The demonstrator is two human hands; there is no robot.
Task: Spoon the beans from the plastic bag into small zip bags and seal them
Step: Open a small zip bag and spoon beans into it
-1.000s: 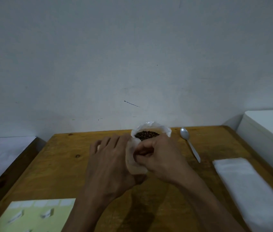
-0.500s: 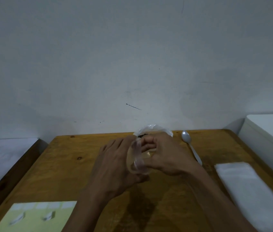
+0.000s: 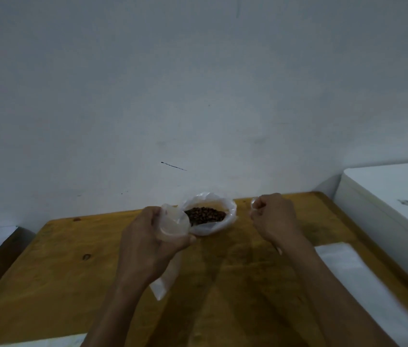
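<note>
A: Beans [image 3: 205, 214], dark brown, sit in the plastic bag [image 3: 225, 221] at the far middle of the wooden desk [image 3: 55, 271], close to the wall. The bag's mouth is rolled open, so the heap shows from above.

B: And the left hand [image 3: 148, 236]?

A: Its grip is closed around a small zip bag [image 3: 174, 222], held upright with the mouth spread into a round opening just left of the beans bag. The lower part of the zip bag hangs down below the palm toward the desk. I see nothing inside it.

B: The right hand [image 3: 274, 217]?

A: Curled into a fist to the right of the beans bag, apart from it. Something small and shiny pokes out at the top of the fist, and a thin pale tip shows beneath the wrist. It looks like a spoon [image 3: 254, 203], gripped by the handle, though the blur makes it hard to be sure.

B: Anything else around?

A: A white stack of flat bags [image 3: 363, 279] lies on the right part of the desk, and a white box [image 3: 393, 196] stands past the desk's right edge.
</note>
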